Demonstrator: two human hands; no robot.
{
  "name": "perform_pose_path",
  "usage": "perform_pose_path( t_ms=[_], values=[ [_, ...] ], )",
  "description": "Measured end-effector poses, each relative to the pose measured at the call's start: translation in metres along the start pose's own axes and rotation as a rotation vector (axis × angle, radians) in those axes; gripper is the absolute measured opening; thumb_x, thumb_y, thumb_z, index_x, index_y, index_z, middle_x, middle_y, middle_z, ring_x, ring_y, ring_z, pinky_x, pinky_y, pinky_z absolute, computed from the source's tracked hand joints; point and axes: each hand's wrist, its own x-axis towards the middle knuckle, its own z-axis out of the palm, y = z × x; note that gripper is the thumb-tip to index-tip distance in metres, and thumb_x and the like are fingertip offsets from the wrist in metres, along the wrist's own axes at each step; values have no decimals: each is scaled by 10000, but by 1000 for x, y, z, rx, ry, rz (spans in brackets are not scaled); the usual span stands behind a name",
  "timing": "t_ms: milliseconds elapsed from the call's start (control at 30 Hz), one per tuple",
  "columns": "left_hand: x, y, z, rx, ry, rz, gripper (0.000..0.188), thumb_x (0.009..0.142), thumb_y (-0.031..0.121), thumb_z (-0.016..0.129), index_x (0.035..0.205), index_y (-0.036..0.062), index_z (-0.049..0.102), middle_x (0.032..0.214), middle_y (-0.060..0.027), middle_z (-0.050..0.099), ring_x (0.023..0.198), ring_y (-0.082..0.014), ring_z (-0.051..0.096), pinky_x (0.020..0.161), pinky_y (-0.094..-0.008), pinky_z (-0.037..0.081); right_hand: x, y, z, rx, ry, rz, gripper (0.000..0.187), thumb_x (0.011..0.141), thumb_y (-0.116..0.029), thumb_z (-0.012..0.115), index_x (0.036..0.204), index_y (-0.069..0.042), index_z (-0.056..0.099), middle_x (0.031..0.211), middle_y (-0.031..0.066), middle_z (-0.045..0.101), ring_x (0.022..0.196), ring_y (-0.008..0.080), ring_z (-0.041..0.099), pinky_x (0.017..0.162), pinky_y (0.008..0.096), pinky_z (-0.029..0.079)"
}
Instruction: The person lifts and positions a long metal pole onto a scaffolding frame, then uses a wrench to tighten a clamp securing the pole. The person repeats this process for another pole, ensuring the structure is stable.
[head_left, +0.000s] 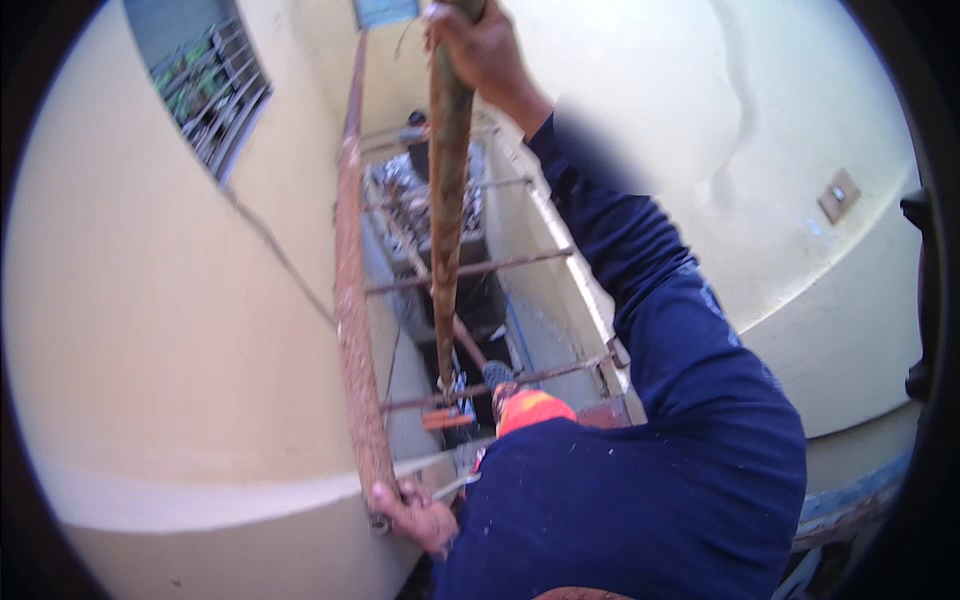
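Observation:
My right hand [480,45] is raised at the top, closed round the thick upper end of a long brown wooden pole [448,170]. The pole slants down, narrowing with distance, past metal rungs [510,265] toward a dark gap below. At the lower left, my left hand [415,518] is closed on the near end of a rusty metal pipe [355,300], which runs away up the left side of the rungs. A thin pale bar [455,487] sticks out beside that hand; whether I hold it is unclear. Orange cloth [535,408] and a dark shoe [497,374] show under my navy-clad body.
Broken rubble [405,200] fills a walled space beyond the rungs, near a dark rounded shape [415,122]. Another thin stick [468,342] lies behind the pole. Orange blocks [447,418] sit low down. Cream walls [230,360] flank both sides; a barred window [215,95] is upper left.

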Motion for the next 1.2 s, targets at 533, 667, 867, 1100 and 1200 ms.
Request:
perform_pose_path(
  t_ms=[533,667,867,1100,1200],
  values=[
    [16,-3,17,-182,-267,-68,386,895,446,718,1017,99,603,691,14,520,511,-65,420,446,-227,288,-47,-36,-134,57,218,224,306,906,-224,689,1079,-53,503,761,57,604,622,151,633,587,317,556],
    [21,-4,16,-123,-224,-63,399,900,448,712,1040,92,601,697,15,517,515,-64,421,450,-223,284,-50,-37,-163,25,298,260,315,883,-245,706,1024,-39,514,741,72,613,616,166,635,593,333,565],
    [29,2,0,11,-80,-29,420,907,452,703,1075,81,597,705,16,512,521,-63,421,456,-216,278,-47,-35,-193,4,318,292,307,882,-253,698,998,-29,525,733,94,635,613,190,653,602,351,573],
    [15,1,-8,38,-17,39,399,928,422,691,1050,64,564,726,-6,515,503,-67,403,453,-211,274,-66,-29,-211,-89,382,297,382,882,-327,711,1000,-8,537,748,118,651,610,225,676,592,351,577],
    [19,6,-11,28,-5,3,419,915,422,708,1117,92,547,705,-11,513,494,-58,393,433,-213,277,-79,-29,-207,-159,406,279,526,879,-452,740,1064,-1,544,783,101,656,666,213,687,660,325,569]
  ],
)
